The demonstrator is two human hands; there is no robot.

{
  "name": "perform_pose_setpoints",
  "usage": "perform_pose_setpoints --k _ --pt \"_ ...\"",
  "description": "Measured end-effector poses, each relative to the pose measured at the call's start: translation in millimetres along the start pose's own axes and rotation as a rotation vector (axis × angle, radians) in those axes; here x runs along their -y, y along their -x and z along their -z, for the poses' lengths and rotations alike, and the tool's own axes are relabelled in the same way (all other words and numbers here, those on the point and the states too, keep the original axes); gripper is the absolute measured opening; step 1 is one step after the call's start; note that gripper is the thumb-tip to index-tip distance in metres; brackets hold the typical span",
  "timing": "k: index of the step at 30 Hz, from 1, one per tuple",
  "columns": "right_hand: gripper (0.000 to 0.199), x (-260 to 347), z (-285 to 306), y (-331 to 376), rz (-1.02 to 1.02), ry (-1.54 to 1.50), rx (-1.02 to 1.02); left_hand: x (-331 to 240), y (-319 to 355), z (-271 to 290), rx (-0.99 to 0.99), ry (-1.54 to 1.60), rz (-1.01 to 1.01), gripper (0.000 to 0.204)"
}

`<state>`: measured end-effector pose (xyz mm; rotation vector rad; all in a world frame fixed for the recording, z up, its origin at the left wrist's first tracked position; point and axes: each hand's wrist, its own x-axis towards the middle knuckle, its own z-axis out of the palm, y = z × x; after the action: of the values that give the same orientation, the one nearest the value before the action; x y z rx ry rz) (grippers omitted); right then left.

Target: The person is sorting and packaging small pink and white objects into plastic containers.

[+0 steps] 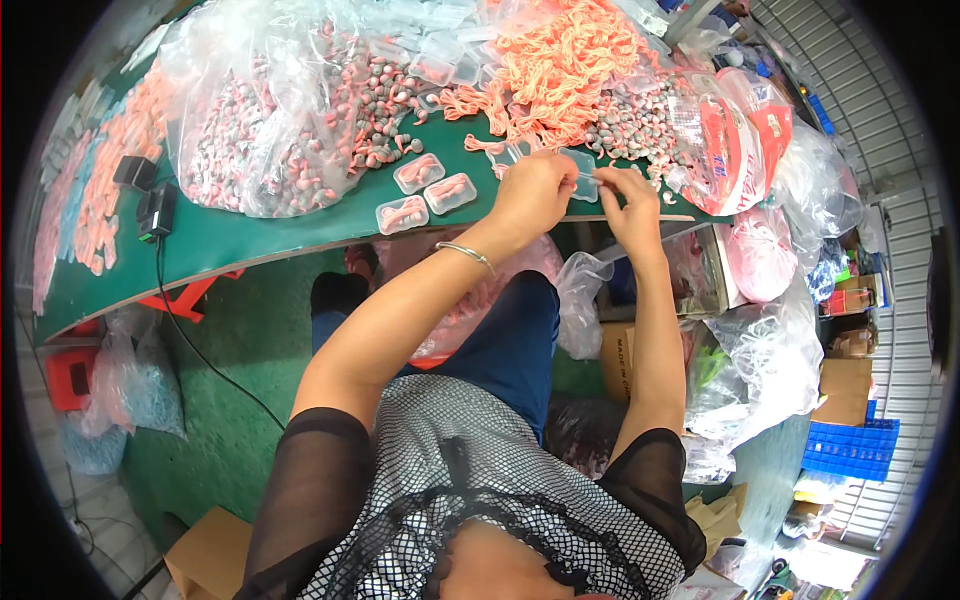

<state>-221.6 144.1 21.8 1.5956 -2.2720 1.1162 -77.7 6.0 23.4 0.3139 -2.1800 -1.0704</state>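
Observation:
Both of my hands are raised over the near edge of a green table (250,235). My left hand (535,190), with a thin bangle on its wrist, pinches a small clear plastic case (583,178). My right hand (630,200) touches the same case from the right side, fingers curled on it. Three filled clear cases (425,190) with pink pieces inside lie on the table just left of my left hand. A heap of orange cord bundles (565,60) lies right behind my hands.
A big clear bag of pink and grey pieces (290,120) fills the table's left half. More pink pieces (100,190) and two black adapters (150,195) lie far left. Plastic bags (760,350), cardboard boxes and a blue crate (850,450) crowd the right side.

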Motion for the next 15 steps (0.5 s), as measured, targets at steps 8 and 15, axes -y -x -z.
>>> perform_pose_setpoints --k 8,15 --pt "0.016 2 -3 -1 0.22 0.089 0.063 4 -8 -20 -0.004 -0.395 -0.145 0.003" --pt "0.011 0 -3 -4 0.195 0.044 0.08 3 -1 -19 -0.012 -0.487 -0.254 0.016"
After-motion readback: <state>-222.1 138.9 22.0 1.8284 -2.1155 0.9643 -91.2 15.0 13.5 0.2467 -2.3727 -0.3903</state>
